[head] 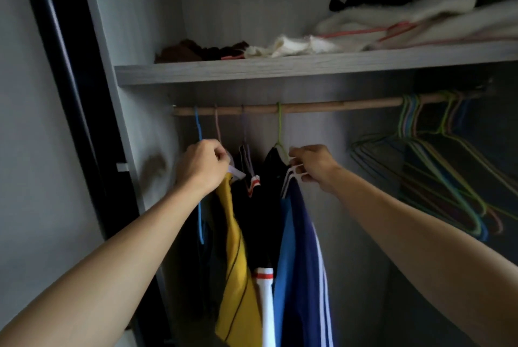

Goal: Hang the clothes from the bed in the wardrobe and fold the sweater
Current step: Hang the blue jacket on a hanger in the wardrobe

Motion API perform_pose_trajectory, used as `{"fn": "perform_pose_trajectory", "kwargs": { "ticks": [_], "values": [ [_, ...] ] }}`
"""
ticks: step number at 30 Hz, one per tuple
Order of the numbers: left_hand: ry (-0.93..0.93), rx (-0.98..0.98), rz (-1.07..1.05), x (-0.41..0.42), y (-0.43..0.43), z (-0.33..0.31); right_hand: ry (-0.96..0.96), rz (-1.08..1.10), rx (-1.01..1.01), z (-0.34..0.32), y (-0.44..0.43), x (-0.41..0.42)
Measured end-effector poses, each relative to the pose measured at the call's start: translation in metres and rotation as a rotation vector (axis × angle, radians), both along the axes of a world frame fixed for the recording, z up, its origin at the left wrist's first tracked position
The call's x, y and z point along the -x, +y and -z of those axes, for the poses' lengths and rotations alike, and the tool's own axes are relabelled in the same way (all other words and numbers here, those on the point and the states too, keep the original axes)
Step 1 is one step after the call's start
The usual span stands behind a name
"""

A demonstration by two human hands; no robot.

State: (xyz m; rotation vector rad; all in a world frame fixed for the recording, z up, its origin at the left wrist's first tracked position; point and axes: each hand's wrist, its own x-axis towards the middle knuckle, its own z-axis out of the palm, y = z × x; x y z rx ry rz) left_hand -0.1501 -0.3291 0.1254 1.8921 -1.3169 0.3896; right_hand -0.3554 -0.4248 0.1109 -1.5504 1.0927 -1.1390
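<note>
Several garments hang from the wooden rail [322, 107] inside the wardrobe. My left hand [201, 167] grips the top of the yellow striped garment [236, 262] at its pink hanger. A black garment with red and white trim [252, 206] hangs in the middle. My right hand [314, 165] pinches the white-striped shoulder of the navy blue garment [302, 248], which hangs on a green hanger [280, 133]. An empty blue hanger [199, 178] hangs at the far left of the rail.
A bunch of empty coloured hangers [437, 150] hangs at the rail's right end. The grey shelf [280, 67] above carries white and dark folded cloth [406, 21]. The wardrobe's side wall [134, 122] and a dark door frame stand to the left.
</note>
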Motion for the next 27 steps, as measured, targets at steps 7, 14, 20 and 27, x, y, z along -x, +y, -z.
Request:
{"fn": "perform_pose_trajectory", "kwargs": {
  "ticks": [7, 14, 20, 27],
  "values": [
    [-0.005, 0.119, 0.342, 0.096, -0.022, -0.014, 0.635, 0.52, 0.349, -0.017, -0.009, 0.125],
    [-0.083, -0.083, 0.56, 0.19, -0.054, 0.02, 1.077, 0.743, 0.386, 0.003, -0.017, 0.219],
    [-0.077, -0.234, 0.553, 0.211, -0.074, 0.06, 1.254, 0.739, 0.459, 0.035, -0.037, 0.233],
    [-0.007, -0.27, 0.492, 0.209, -0.087, 0.071, 1.201, 0.719, 0.57, 0.033, -0.046, 0.253]
  ]
}}
